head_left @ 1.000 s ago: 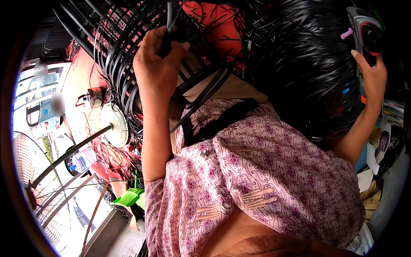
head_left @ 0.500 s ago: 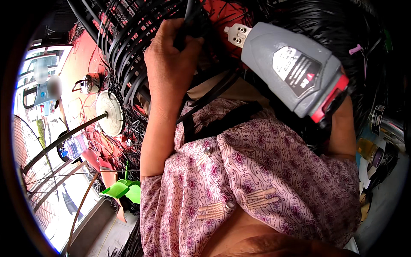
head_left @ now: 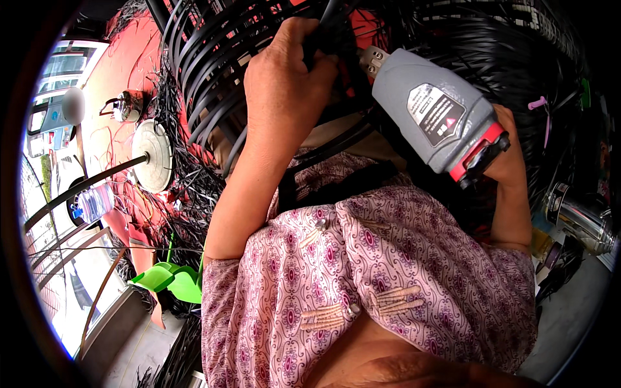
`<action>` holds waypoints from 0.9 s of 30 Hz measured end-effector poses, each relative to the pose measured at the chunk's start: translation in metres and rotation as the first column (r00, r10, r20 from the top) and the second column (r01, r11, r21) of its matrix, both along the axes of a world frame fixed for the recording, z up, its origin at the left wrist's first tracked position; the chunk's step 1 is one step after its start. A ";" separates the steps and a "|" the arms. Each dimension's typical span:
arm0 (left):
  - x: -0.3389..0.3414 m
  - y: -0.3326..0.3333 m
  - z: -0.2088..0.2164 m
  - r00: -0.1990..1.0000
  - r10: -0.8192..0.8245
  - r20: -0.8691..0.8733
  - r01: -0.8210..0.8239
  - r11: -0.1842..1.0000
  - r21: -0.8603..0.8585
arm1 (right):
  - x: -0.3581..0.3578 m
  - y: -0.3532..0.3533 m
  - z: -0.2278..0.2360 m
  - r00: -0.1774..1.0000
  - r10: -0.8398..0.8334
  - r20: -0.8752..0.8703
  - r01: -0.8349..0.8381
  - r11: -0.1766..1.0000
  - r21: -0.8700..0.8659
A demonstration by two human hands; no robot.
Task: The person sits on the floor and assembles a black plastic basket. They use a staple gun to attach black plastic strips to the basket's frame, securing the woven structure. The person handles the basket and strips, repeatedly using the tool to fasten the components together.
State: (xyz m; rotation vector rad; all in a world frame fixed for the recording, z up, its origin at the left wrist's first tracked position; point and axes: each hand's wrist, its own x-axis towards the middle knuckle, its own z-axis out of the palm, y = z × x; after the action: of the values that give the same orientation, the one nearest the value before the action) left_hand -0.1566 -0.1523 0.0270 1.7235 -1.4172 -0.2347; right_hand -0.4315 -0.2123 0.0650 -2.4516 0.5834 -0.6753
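Note:
My left hand is closed at the top centre, fingers bent round a black plastic strip among black woven strands. Its fingertips are partly hidden in the dark weave. My right hand holds a grey electric staple gun with a red-and-black end; the body of the tool hides most of the fingers. The metal nose of the gun points up and left, close to the strands right of my left hand. Whether it touches them I cannot tell.
Loose black strips pile up at the upper right. To the left are a round pale disc, a metal kettle, a green dustpan and a clear plastic bottle. A shiny metal container lies at the far right.
My left hand has shifted right in the picture. The staple gun has turned and moved slightly, and more of my right hand shows behind it. The background has slid left.

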 end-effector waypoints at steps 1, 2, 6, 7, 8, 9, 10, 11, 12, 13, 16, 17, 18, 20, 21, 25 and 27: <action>-0.001 0.000 0.002 1.000 0.000 -0.006 0.000 1.000 0.001 | 0.000 0.000 0.000 1.000 0.000 -0.004 0.000 1.000 -0.011; -0.001 0.000 0.003 1.000 0.000 -0.012 0.000 1.000 0.001 | -0.001 -0.001 -0.001 1.000 0.000 -0.010 0.000 1.000 -0.020; 0.000 0.001 0.000 1.000 0.001 -0.020 -0.001 1.000 -0.006 | 0.004 -0.002 0.004 0.999 0.033 -0.016 -0.033 0.999 -0.015; 0.000 0.001 0.000 1.000 0.010 -0.007 -0.010 1.000 0.011 | 0.006 -0.002 0.006 0.999 0.034 -0.026 -0.034 0.999 0.014; 0.000 0.001 0.000 1.000 0.019 0.005 -0.019 0.999 0.028 | 0.008 -0.001 0.007 0.999 0.036 -0.036 -0.034 0.998 0.044; 0.001 0.001 0.000 1.000 0.008 0.003 -0.008 1.000 0.015 | 0.010 0.000 0.009 0.998 0.024 -0.058 -0.019 0.996 0.087; 0.001 0.001 0.000 1.000 -0.002 0.000 0.002 1.000 0.003 | 0.011 0.001 0.010 0.997 0.014 -0.080 -0.004 0.992 0.130; 0.002 0.000 0.000 1.000 -0.012 -0.002 0.012 1.000 -0.009 | 0.010 0.002 0.007 0.996 -0.021 -0.089 0.036 0.986 0.163; 0.002 0.001 0.000 1.000 -0.016 -0.007 0.016 1.000 -0.015 | 0.012 0.004 0.008 0.993 -0.023 -0.116 0.039 0.991 0.131; 0.001 0.000 0.000 1.000 -0.020 -0.013 0.020 1.000 -0.020 | 0.014 0.006 0.011 0.990 -0.026 -0.142 0.041 0.994 0.100; 0.004 0.000 -0.003 0.999 -0.017 0.031 0.019 0.998 -0.068 | 0.021 0.010 0.017 0.986 -0.044 -0.158 0.062 0.992 0.107; 0.005 0.000 -0.004 0.998 -0.013 0.056 0.018 0.996 -0.089 | 0.022 0.010 0.018 0.990 -0.049 -0.132 0.069 0.986 0.152; 0.004 0.000 -0.002 0.999 -0.007 0.033 0.009 0.998 -0.058 | 0.022 0.012 0.019 0.993 -0.060 -0.106 0.080 0.977 0.196; 0.001 0.001 0.002 1.000 0.005 -0.011 -0.005 1.000 0.005 | 0.027 0.015 0.023 0.993 -0.064 -0.095 0.078 0.986 0.146; 0.001 0.000 0.001 1.000 0.010 -0.021 -0.011 1.000 -0.020 | 0.028 0.016 0.026 0.994 -0.070 -0.087 0.080 0.990 0.117; 0.004 -0.001 -0.004 0.998 0.004 0.066 0.003 0.995 -0.100 | 0.008 0.017 0.002 0.985 -0.170 0.010 0.164 0.963 0.213; 0.006 0.001 -0.001 0.999 -0.030 0.017 0.031 0.998 -0.049 | -0.005 0.018 0.011 0.943 -0.321 -0.091 0.333 0.901 0.276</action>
State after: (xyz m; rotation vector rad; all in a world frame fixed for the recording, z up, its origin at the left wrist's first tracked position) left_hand -0.1505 -0.1518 0.0264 1.6685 -1.4508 -0.2015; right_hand -0.4367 -0.1943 0.0757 -2.1189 1.0518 -0.6150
